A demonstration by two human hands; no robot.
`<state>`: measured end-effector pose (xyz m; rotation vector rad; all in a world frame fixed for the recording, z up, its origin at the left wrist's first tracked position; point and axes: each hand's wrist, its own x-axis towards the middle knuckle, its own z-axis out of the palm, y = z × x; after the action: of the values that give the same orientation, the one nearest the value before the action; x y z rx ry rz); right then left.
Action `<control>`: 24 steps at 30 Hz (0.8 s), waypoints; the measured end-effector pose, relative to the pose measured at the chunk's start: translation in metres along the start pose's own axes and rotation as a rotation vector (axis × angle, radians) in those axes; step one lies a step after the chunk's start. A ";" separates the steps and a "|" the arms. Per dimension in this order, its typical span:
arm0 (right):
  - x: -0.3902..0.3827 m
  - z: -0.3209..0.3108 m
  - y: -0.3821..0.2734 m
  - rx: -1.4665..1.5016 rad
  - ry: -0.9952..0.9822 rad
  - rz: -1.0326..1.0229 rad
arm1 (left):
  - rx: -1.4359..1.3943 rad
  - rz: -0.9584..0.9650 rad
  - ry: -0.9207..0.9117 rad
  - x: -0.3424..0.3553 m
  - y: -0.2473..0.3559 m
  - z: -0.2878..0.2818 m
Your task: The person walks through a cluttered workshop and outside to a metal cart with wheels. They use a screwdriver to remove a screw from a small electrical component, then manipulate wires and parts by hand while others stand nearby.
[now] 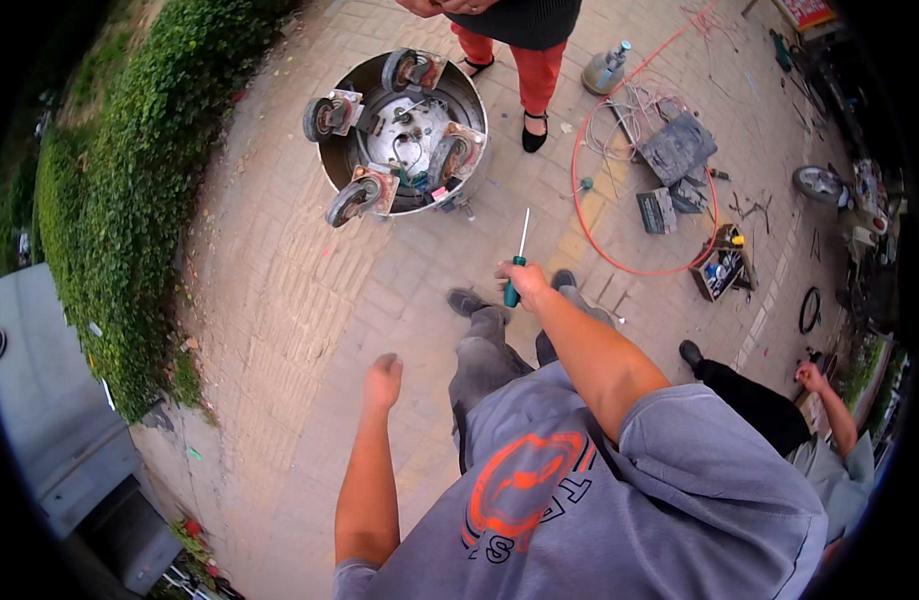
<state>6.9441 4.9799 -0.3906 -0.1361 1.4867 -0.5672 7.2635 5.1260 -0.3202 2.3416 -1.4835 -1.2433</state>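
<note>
I see the right hand [531,283] wrapped round the green-handled screwdriver [519,262], between the shoes [467,302] in my view. Its long axis runs away from the grey shirt [555,400], tip foremost, slightly rightward. The left hand's [384,379] grip I can't tell.

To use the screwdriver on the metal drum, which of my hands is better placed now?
Probably the right hand: it grips the screwdriver and appears nearer the metal drum. The left hand shows nothing held.
</note>
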 end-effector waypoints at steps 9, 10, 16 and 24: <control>0.038 0.063 0.005 0.332 0.016 0.110 | 0.071 0.324 -0.055 0.188 0.150 -0.028; 0.044 0.070 0.006 0.362 0.020 0.111 | 0.097 0.357 -0.036 0.201 0.154 -0.022; 0.061 0.102 -0.017 0.475 0.046 0.108 | 0.453 0.587 -0.098 0.261 0.193 0.001; 0.101 0.139 -0.025 0.920 -0.003 0.089 | 0.283 0.816 -0.190 0.303 0.170 0.030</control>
<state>7.0689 4.8791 -0.4566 0.6403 1.0967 -1.1154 7.1806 4.8074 -0.4340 1.4326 -2.4408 -1.0703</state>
